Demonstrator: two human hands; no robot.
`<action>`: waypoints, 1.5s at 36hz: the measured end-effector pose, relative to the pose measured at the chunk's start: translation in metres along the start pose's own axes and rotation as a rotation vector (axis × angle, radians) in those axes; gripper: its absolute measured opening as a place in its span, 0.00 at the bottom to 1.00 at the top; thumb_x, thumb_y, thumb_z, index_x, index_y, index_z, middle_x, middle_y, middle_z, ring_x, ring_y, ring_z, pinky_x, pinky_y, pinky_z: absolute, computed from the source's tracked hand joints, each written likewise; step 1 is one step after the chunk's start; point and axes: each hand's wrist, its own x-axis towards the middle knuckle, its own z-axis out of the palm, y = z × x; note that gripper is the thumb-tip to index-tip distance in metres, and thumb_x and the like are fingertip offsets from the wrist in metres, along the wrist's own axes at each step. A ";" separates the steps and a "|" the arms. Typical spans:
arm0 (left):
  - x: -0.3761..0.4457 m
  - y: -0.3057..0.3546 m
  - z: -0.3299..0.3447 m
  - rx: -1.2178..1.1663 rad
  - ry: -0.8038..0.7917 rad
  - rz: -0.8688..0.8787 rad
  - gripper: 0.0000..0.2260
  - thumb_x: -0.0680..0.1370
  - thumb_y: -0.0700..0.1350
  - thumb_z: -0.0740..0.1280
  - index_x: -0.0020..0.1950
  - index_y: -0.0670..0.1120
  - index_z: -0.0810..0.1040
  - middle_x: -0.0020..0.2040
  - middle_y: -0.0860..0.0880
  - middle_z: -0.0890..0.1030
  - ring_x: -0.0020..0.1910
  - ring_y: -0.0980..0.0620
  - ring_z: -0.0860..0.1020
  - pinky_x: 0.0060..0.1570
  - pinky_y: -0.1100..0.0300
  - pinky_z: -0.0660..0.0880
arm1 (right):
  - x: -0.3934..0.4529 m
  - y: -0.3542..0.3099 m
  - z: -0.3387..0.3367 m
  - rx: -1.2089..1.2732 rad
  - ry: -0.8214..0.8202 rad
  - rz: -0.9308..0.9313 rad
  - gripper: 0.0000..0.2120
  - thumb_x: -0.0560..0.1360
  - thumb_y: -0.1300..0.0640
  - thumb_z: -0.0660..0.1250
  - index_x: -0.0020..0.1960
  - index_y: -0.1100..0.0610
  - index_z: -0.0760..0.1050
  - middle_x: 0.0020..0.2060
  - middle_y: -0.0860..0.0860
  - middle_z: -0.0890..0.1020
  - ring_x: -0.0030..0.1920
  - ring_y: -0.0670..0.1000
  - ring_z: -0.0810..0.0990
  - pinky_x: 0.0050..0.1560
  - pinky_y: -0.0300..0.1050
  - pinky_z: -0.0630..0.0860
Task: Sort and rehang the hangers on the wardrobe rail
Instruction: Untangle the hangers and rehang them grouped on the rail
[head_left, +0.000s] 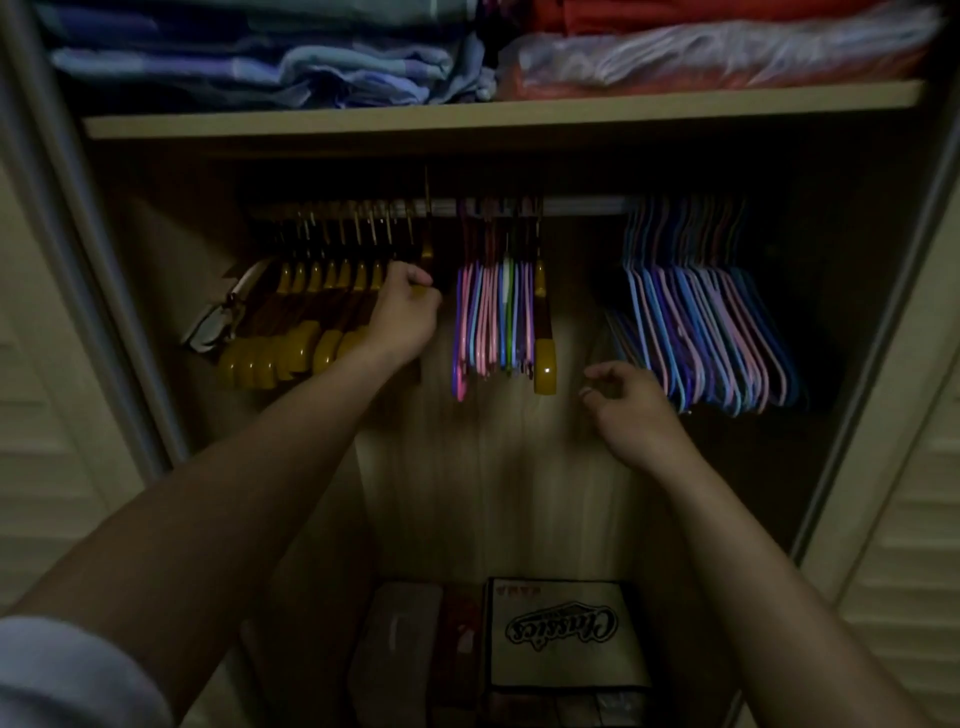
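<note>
Dim light fills an open wardrobe with pale wooden walls, louvred doors (41, 467) standing at either side. Across its upper part runs the wardrobe rail (587, 205), metal and pale where it shows bare between groups of hangers. At the left end hangs a packed row of wooden hangers (291, 343), brown with glossy yellow-brown shoulders, and a clip hanger (218, 317) with pale bars sits at the far left of that row. Near the middle hangs a tight bunch of thin hangers (491, 322) in pink, purple, blue, white and green, with a single wooden hanger (543, 332) touching its right side. Well apart to the right, a larger bunch of blue and pink hangers (711, 332) fans out along the rail. The left hand (402, 312) reaches up at the right end of the wooden row, fingers curled round the neck of the last wooden one there, which stands a little higher than its neighbours. The right hand (631, 408) hovers lower, between the middle bunch and the right bunch, fingers loosely curled and holding nothing. Above the rail a shelf (467, 117) carries folded blue fabric (270, 67) on the left and red and white bundles (717, 57) on the right. On the wardrobe floor lie a printed box (563, 634) and a grey case (395, 644).
</note>
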 end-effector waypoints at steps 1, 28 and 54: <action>0.003 -0.001 0.000 0.013 -0.005 -0.003 0.06 0.82 0.44 0.61 0.55 0.55 0.69 0.45 0.49 0.77 0.33 0.55 0.75 0.27 0.64 0.69 | 0.000 0.001 0.000 0.000 -0.007 0.005 0.11 0.79 0.53 0.65 0.61 0.47 0.74 0.63 0.53 0.74 0.50 0.53 0.80 0.40 0.41 0.72; -0.017 -0.009 -0.001 0.189 -0.044 -0.199 0.18 0.77 0.44 0.68 0.66 0.50 0.69 0.64 0.43 0.75 0.56 0.43 0.79 0.56 0.47 0.79 | 0.004 0.006 0.001 -0.064 -0.047 -0.017 0.09 0.79 0.52 0.66 0.60 0.47 0.75 0.63 0.52 0.74 0.52 0.51 0.79 0.45 0.43 0.75; -0.109 -0.004 -0.080 0.349 -0.133 -0.062 0.07 0.77 0.46 0.69 0.54 0.57 0.78 0.64 0.47 0.69 0.66 0.42 0.70 0.67 0.44 0.70 | 0.053 -0.035 0.035 0.325 -0.019 0.266 0.08 0.77 0.52 0.69 0.45 0.57 0.76 0.42 0.55 0.81 0.40 0.53 0.79 0.38 0.44 0.76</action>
